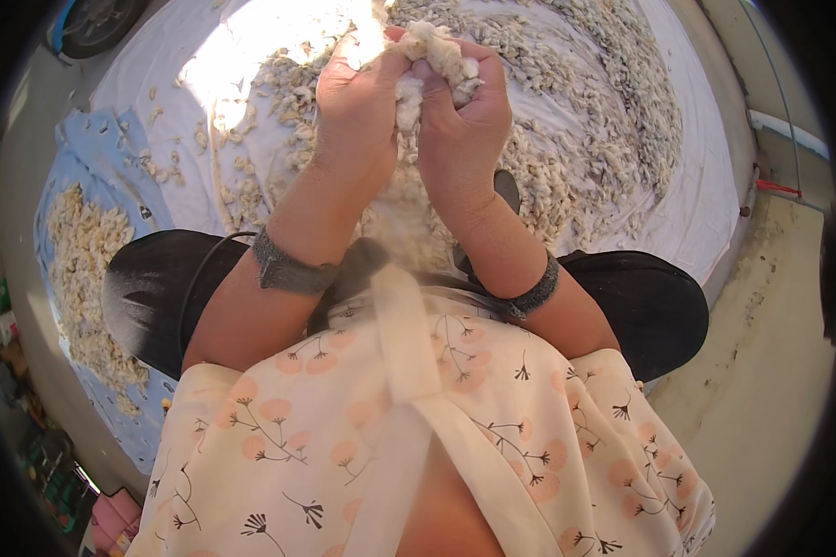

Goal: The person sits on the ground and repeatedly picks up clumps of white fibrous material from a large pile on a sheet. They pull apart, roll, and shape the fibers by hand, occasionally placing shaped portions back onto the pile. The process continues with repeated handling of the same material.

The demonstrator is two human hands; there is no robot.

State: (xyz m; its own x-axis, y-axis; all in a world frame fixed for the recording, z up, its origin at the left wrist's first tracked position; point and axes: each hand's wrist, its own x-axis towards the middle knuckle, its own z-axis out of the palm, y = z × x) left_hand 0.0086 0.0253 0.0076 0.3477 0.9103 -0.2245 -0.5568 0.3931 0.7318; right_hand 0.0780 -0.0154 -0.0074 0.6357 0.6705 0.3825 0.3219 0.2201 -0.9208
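Near the top middle, my left hand [359, 104] and my right hand [467, 118] are side by side, thumbs close together, both gripping one clump of off-white raw fibre [432, 52] that looks like cotton. A looser tuft hangs between the thumbs. Sunlight washes out part of the left fingers and the fibre there. Below and around the hands, many small tufts of the same fibre [550, 188] lie spread over a white cloth [703, 188]. Grey bands sit around both forearms.
At the left, a light-blue cloth [104, 139] carries a heap of creamy tufts [83, 244]. A wheel [97, 24] stands at the upper left. My black-clad knees flank the work. A wall with a pipe and red tie [777, 186] is at the right; pink item [115, 519] at the lower left.
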